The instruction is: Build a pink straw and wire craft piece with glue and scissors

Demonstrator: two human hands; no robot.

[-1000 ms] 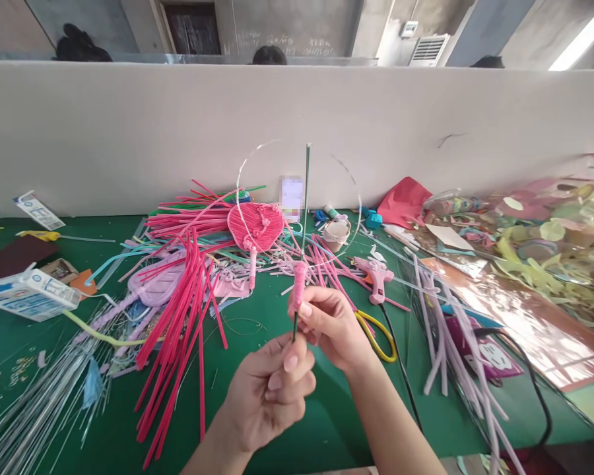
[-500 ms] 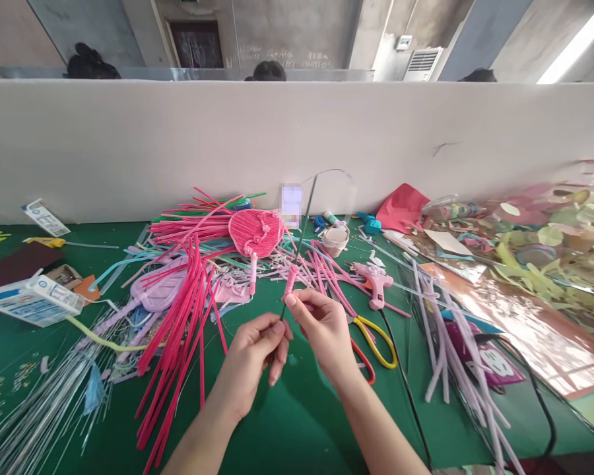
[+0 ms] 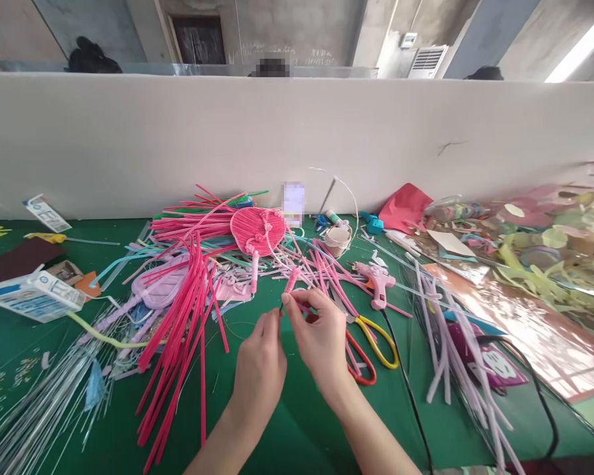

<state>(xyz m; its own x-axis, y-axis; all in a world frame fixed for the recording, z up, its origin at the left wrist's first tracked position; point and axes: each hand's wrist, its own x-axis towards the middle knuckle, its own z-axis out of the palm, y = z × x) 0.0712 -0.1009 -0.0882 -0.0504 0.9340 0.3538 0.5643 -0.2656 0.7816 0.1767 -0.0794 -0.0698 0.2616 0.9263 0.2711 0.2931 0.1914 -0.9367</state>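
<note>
A thin dark green stem (image 3: 329,194) slants up from my two hands, with pink pipe cleaner (image 3: 291,280) wound in a tight coil round its lower part. My right hand (image 3: 321,330) pinches the base of the coil between thumb and finger. Close beside it, my left hand (image 3: 262,359) is closed with its back to me, gripping the stem's lower end; its fingertips are mostly hidden. A pale thin strand (image 3: 354,204) arcs near the stem's top. Just behind lies a pink round fan-shaped piece (image 3: 258,231) with a wrapped handle and small flowers.
Red pipe cleaners (image 3: 173,356) spread on the left, near silver wires (image 3: 54,396). Scissors (image 3: 379,343) with red and yellow handles lie by my right wrist. A pink glue gun (image 3: 376,280) trails a black cord. A paper cup (image 3: 337,239) stands behind; lilac pipe cleaners (image 3: 440,349) lie right.
My left hand has turned so its back faces me and has closed up beside the right. The stem's top has swung to the right. My right hand keeps its pinch.
</note>
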